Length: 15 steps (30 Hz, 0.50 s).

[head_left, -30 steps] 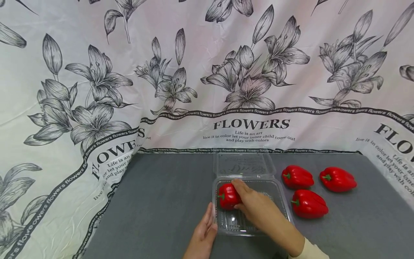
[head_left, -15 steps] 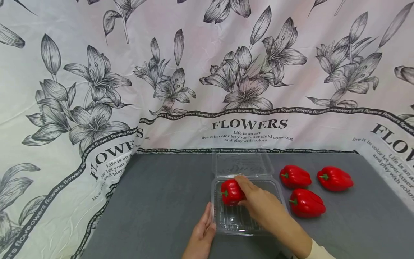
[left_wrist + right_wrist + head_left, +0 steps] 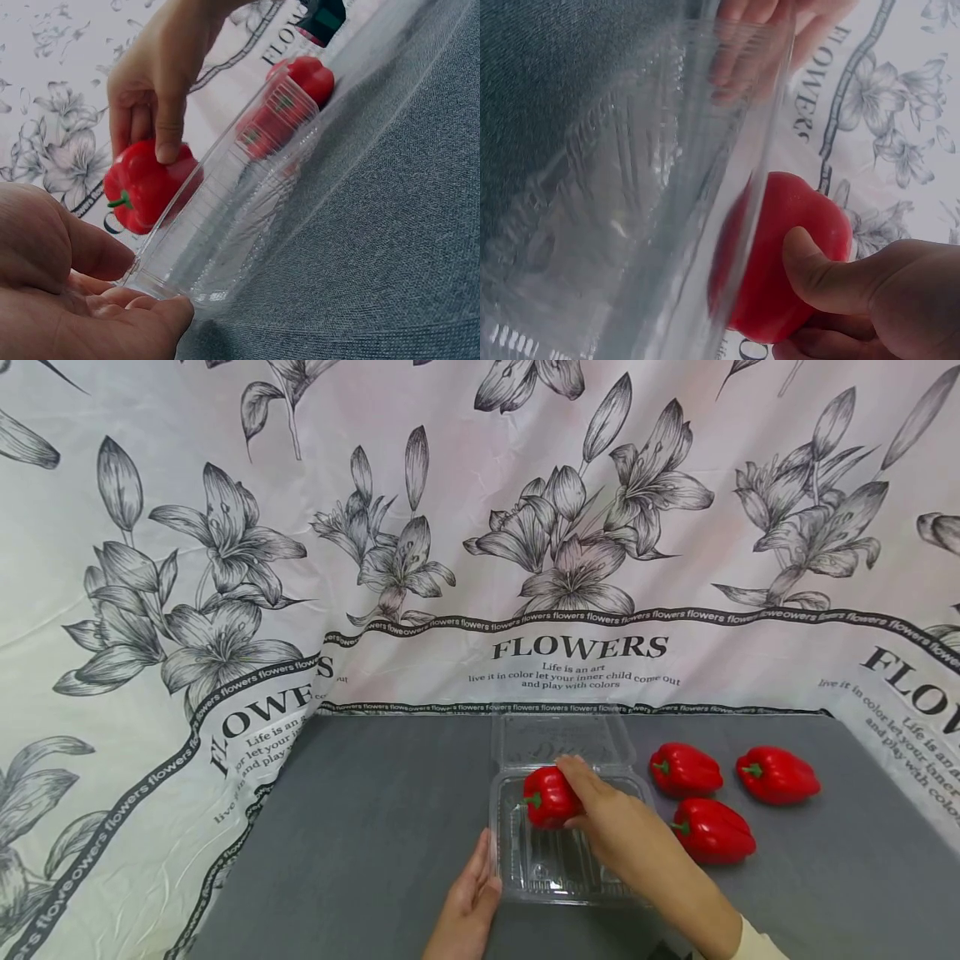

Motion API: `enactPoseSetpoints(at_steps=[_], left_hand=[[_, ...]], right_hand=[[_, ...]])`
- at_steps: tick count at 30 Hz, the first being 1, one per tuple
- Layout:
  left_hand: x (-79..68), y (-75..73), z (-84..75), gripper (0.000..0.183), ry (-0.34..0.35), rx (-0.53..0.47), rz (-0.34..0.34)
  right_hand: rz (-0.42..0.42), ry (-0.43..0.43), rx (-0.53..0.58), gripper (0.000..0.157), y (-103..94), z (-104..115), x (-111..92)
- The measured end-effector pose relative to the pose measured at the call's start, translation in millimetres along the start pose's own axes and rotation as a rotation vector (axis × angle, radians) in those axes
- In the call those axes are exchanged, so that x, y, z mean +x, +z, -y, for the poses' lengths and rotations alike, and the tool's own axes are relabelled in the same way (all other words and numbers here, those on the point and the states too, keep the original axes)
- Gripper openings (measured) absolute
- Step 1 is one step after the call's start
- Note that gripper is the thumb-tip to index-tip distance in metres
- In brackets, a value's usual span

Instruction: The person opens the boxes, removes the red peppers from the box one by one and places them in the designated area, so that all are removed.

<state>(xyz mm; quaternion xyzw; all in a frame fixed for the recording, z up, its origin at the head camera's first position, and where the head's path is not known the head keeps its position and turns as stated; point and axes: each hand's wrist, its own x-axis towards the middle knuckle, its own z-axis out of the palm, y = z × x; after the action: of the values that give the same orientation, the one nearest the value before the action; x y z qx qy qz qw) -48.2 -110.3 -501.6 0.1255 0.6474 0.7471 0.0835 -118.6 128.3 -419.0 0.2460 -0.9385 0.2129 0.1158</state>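
In the head view my right hand point(image 3: 622, 831) grips a red bell pepper point(image 3: 549, 798) by its right side, its green stem turned left. The pepper is over the clear plastic clamshell container point(image 3: 555, 890), about at rim level in the left wrist view, where the thumb presses on the pepper point(image 3: 146, 184). My left hand point(image 3: 468, 902) rests against the container's left wall near the front corner, its fingers point(image 3: 735, 56) seen through the plastic in the right wrist view. The container's lid point(image 3: 562, 739) is folded back, away from me.
To the right of the container lie more red bell peppers: one near its back corner point(image 3: 686, 770), one closer to me point(image 3: 714, 832) and one farther right point(image 3: 777, 774). A grey cloth point(image 3: 360, 827) covers the table. Behind it hangs a flower-printed curtain point(image 3: 420, 668).
My right hand has moved the gripped pepper up and to the right, from the container's left side toward its middle. The left hand has stayed at the container's left wall.
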Motion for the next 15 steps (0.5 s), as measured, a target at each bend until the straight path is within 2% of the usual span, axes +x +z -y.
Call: enactPoseSetpoints(at_steps=[8, 15], left_hand=[[0.6, -1.3, -2.8, 0.066, 0.009, 0.009, 0.025], [0.2, -0.5, -2.4, 0.067, 0.009, 0.011, 0.016]], right_hand=[[-0.013, 0.01, -0.024, 0.087, -12.1, -5, -3], [-0.021, 0.039, -0.026, 0.089, -21.7, -7, -3]])
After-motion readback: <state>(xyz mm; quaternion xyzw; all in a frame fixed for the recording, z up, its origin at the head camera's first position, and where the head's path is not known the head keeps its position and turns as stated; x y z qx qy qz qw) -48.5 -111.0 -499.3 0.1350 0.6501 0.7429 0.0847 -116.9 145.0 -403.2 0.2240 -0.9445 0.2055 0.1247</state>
